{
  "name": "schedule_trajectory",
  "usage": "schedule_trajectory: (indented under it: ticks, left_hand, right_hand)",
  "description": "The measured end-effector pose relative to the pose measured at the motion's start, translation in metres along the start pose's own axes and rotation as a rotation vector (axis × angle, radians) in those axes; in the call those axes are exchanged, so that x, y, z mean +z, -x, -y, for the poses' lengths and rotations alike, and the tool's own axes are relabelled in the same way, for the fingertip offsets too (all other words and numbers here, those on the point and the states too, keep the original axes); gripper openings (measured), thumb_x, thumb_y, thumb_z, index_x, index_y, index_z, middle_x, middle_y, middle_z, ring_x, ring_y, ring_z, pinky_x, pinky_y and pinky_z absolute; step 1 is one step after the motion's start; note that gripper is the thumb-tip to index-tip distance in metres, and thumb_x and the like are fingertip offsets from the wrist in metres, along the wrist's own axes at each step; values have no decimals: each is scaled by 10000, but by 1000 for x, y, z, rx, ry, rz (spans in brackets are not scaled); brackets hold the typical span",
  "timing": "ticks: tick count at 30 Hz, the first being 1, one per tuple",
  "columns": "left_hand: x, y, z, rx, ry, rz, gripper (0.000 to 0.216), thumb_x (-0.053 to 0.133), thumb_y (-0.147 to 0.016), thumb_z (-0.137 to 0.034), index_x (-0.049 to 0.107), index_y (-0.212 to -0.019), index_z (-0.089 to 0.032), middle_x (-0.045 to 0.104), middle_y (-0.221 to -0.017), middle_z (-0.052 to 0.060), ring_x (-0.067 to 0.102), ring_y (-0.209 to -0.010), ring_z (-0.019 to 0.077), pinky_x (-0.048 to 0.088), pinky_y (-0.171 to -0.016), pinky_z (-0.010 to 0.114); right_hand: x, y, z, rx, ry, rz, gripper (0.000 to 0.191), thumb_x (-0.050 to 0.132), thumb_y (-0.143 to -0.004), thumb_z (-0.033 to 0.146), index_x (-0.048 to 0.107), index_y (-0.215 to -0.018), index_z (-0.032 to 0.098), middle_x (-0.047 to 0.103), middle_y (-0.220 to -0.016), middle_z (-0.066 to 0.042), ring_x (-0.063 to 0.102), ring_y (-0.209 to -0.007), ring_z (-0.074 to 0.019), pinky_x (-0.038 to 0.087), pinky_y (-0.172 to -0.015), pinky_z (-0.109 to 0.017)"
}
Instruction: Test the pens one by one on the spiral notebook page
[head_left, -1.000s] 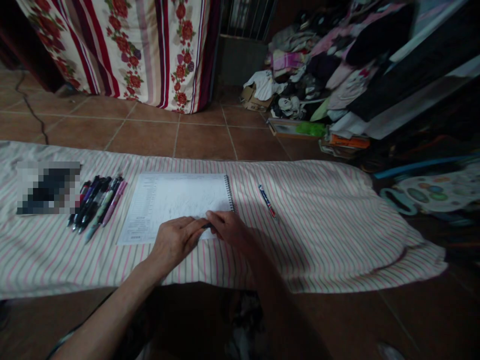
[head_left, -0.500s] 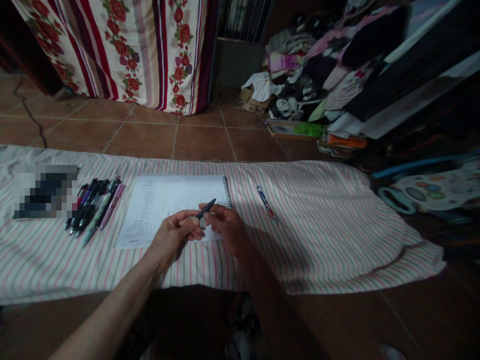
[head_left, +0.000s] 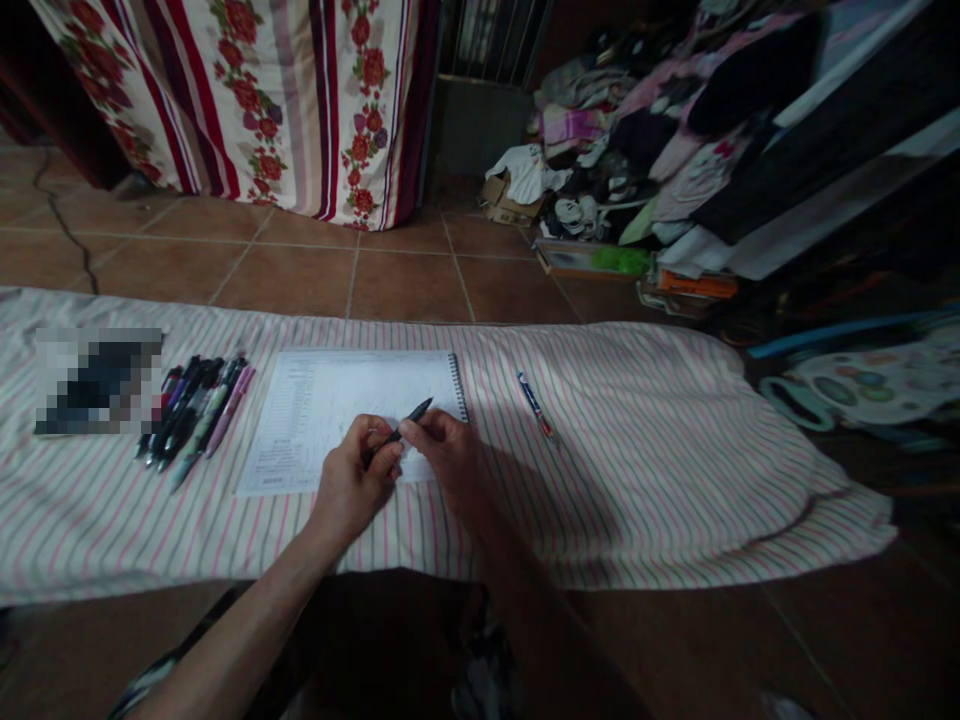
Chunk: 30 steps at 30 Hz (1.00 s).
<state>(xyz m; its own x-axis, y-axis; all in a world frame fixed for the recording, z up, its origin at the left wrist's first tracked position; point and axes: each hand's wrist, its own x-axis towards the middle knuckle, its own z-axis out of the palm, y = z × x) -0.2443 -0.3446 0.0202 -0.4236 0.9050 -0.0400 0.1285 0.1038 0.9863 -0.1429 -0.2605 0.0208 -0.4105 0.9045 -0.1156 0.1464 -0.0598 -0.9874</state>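
Observation:
A dark pen (head_left: pixel 421 410) is held between both hands, its tip pointing up and to the right. My left hand (head_left: pixel 358 468) is closed around its lower end, thumb and fingers pinching it. My right hand (head_left: pixel 445 452) grips the pen nearer the tip with thumb and fingertips. Below them lies a spiral-bound notebook (head_left: pixel 352 385), its printed page face up and the coil on its right side; the hands hide part of its lower right. To the right, a blue, white and red pen (head_left: pixel 535 405) lies on the striped cloth.
Several pens (head_left: pixel 196 410) lie bunched left of the notebook, beside a blurred-out flat item (head_left: pixel 97 380). Striped cloth (head_left: pixel 675 460) covers the low surface. Beyond it are floor tiles (head_left: pixel 405 275), a floral curtain (head_left: pixel 300 110), a heap of clothes (head_left: pixel 600 150) and a cardboard box (head_left: pixel 510 205).
My left hand has turned and curled its fingers more around the pen's lower end. My right thumb now presses on the pen nearer its middle. The view has shifted slightly.

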Motion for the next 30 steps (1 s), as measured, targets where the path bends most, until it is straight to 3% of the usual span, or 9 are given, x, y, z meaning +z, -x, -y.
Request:
schedule_trajectory:
  ticks: [3, 5, 9, 12, 16, 20, 24, 30]
  left_hand:
    - [1, 2, -2, 74, -240, -53, 165, 510, -831, -318, 480, -971, -237, 600, -657, -39, 553, -565, 135, 402, -570, 262]
    - [2, 1, -5, 89, -280, -72, 143, 519, -818, -309, 523, -935, -226, 616, -680, -22, 566, -595, 144, 405, -588, 270]
    - [5, -3, -11, -48, 42, -11, 174, 563, -786, -356, 540, -839, -192, 579, -604, -29, 535, -530, 120, 406, -539, 247]
    - [7, -5, -14, -184, 330, 55, 254, 638, -727, -374, 531, -838, -171, 596, -604, -24, 520, -493, 98, 398, -515, 228]
    - [5, -5, -17, -251, 447, 136, 260, 673, -712, -338, 537, -828, -148, 627, -607, 0, 516, -470, 81, 351, -490, 209]
    - [4, -5, -17, -251, 463, 132, 287, 692, -686, -349, 538, -823, -150, 633, -595, 2, 516, -458, 85, 345, -485, 215]
    - [7, -5, -16, -226, 427, 78, 319, 707, -652, -364, 507, -805, -168, 613, -555, -24, 523, -461, 91, 373, -498, 219]
    - [9, -1, -6, -95, 294, 21, 229, 615, -756, -342, 467, -867, -207, 572, -555, -65, 524, -501, 98, 413, -527, 227]
  right_hand:
    - [4, 1, -1, -11, 84, -73, 309, 644, -649, 454, 493, -590, 190, 453, -513, 60, 405, -506, -87, 316, -497, -222]
    - [5, 1, -2, -20, 90, -96, 310, 631, -659, 463, 494, -597, 193, 472, -523, 54, 422, -514, -93, 327, -503, -226]
    - [3, 1, -4, -19, 6, -49, 326, 621, -680, 488, 527, -613, 183, 466, -540, 49, 411, -515, -89, 329, -506, -228]
    - [-3, 1, -3, 4, -190, 78, 324, 605, -719, 484, 636, -786, 169, 507, -606, 35, 391, -514, -76, 322, -498, -223]
    - [-12, 1, 0, 84, -347, 189, 371, 630, -720, 431, 673, -989, 178, 607, -804, -13, 374, -508, -54, 303, -470, -215]
    - [-13, 1, 4, 123, -327, 190, 309, 654, -696, 401, 698, -898, 171, 574, -659, 19, 385, -496, -58, 300, -472, -214]
    - [-7, 0, 4, 80, -255, 92, 268, 668, -662, 404, 677, -781, 164, 517, -540, 45, 399, -481, -72, 323, -479, -220]
    - [2, 0, -2, 26, -129, -2, 265, 655, -655, 437, 603, -671, 178, 565, -579, 20, 493, -541, -110, 371, -505, -231]
